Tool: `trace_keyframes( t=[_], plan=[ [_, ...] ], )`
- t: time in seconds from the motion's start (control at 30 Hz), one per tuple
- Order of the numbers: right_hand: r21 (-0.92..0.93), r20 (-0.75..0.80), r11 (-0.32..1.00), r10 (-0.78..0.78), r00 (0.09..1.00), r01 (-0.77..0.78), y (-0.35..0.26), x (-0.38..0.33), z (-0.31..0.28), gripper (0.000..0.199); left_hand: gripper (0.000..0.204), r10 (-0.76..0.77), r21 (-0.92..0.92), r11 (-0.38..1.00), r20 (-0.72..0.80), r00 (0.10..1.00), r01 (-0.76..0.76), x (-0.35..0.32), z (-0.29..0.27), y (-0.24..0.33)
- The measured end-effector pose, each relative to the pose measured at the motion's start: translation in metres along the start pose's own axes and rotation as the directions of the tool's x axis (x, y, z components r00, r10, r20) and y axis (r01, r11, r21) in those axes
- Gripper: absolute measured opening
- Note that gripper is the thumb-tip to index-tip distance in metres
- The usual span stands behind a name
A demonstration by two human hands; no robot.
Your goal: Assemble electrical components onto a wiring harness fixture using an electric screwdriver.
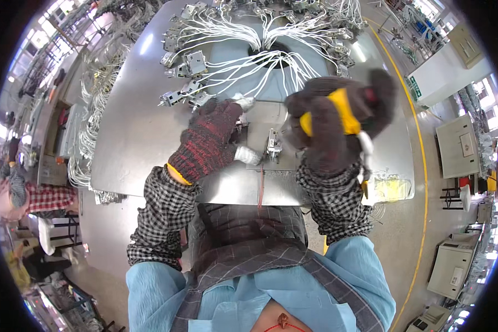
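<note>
My left hand [207, 138], in a dark red and black knit glove with pale fingertips, lies on the metal table. Its thumb and fingers curl about a small metal part [240, 128], mostly hidden under the glove. Just right of the thumb, a small silvery metal box [274, 144] stands upright on a flat plate [265, 113]. Raised to the right of that box, my right hand [318, 133] is closed around a black and yellow power tool [344, 110]. Motion smears this hand and tool, so the tool's exact kind is unclear.
White cables [282, 61] fan out from a round dark opening, with several metal boxes [194, 62] at their ends. A yellow pad [390, 189] lies at the table's right corner. Bundled white cables [94, 116] hang beyond the left edge. Another person [44, 196] is far left.
</note>
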State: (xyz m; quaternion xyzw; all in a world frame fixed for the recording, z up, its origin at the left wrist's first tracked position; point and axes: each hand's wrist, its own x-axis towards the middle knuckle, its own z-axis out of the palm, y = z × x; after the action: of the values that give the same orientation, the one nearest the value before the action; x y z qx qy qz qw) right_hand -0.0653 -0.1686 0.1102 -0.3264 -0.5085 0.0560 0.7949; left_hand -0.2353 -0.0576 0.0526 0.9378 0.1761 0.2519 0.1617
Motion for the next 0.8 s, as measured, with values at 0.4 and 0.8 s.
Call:
trace_keyframes(
  t=[0.4,0.8],
  plan=[
    [-0.122,0.041,0.992,-0.023,0.999,0.027,-0.001,-0.008,-0.011,0.08,0.097,0.025,0.018,1.0,-0.081,0.996,-0.024,0.001,0.01,-0.003],
    [-0.034,-0.135,0.999,0.018,0.991,-0.023,-0.008,-0.01,-0.018,0.057,0.059,-0.022,0.377,0.926,0.003,1.0,0.019,0.01,0.007,-0.012]
  ],
)
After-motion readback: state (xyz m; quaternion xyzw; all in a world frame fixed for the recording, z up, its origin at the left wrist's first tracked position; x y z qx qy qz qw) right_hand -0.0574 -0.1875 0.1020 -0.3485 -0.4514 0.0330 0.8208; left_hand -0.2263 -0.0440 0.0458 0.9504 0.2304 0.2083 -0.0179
